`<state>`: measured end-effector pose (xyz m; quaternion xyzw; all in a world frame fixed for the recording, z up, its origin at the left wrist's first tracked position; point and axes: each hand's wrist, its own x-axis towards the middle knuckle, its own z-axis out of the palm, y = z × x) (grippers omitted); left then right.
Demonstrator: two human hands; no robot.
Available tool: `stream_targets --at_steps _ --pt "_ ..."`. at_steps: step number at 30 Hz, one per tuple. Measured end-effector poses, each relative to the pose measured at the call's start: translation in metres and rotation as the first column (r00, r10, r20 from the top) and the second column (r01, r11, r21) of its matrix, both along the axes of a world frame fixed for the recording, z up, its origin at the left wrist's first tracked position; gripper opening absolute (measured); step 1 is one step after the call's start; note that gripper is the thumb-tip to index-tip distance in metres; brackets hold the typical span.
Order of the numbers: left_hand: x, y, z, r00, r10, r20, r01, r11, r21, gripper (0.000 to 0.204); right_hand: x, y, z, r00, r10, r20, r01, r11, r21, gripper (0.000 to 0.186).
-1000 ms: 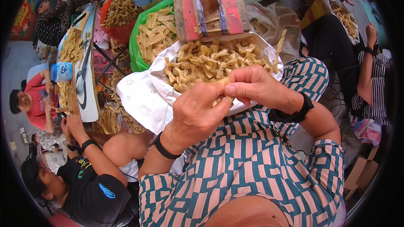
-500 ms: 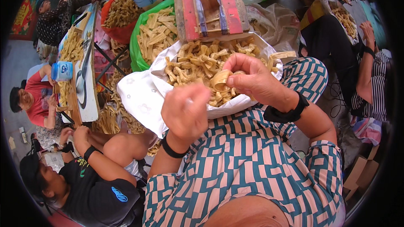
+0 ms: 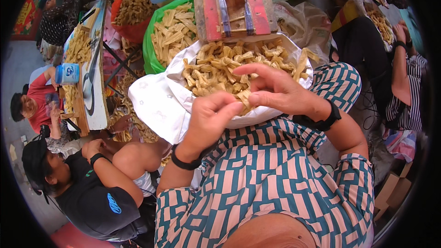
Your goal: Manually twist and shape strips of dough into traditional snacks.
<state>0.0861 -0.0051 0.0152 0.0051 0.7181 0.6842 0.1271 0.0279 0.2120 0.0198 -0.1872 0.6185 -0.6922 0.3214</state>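
Observation:
My left hand (image 3: 213,117) is closed, thumb and forefinger pinched at a tan dried strip (image 3: 243,98) above the pile. My right hand (image 3: 280,93) is beside it with forefinger stretched out and thumb apart from it, the thumb tip at the strip; whether it grips is unclear, but the fingers look loose. Below both hands lies a white cloth sack (image 3: 156,105) full of knotted tan pieces (image 3: 213,66), resting at my lap.
A red board (image 3: 206,4) with a wooden jig (image 3: 235,4) stands beyond the sack, beside a green bag (image 3: 151,46) and red bag (image 3: 124,30) of strips. Co-workers sit left (image 3: 101,188) and right (image 3: 399,92); a long board (image 3: 94,92) with strips and a blue tub (image 3: 67,73) is at left.
My left hand drew back, then returned toward the strip. My right hand rose with a looped strip, then came lower, its fingers spreading and the forefinger stretching out.

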Motion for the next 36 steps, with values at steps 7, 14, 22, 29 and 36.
stream_targets --at_steps 7,14,22,29,36 --pt "-0.005 -0.014 -0.013 0.932 0.225 0.283 -0.343 0.799 0.494 0.008 -0.003 0.03 -0.007 0.737 0.12 -0.665 0.097 0.955 0.28 0.033" --pt "-0.012 -0.027 -0.023 0.947 0.179 0.266 -0.273 0.885 0.377 0.015 -0.006 0.03 -0.016 0.419 0.181 -0.89 0.256 0.917 0.307 0.01" --pt "-0.044 -0.008 0.01 0.833 -0.278 -0.478 0.052 0.9 -0.433 0.025 -0.021 0.029 -0.008 -0.096 0.272 -0.957 0.304 0.924 0.232 0.02" --pt "-0.042 0.005 -0.004 0.644 -0.661 -0.386 0.156 0.607 -0.779 0.014 -0.013 0.048 -0.015 0.032 0.417 -0.908 0.228 0.882 0.413 0.018" --pt "-0.103 -0.003 -0.014 0.751 -0.491 -0.441 0.137 0.769 -0.624 0.012 -0.065 0.046 -0.027 0.211 0.332 -0.919 0.317 0.866 0.386 0.007"
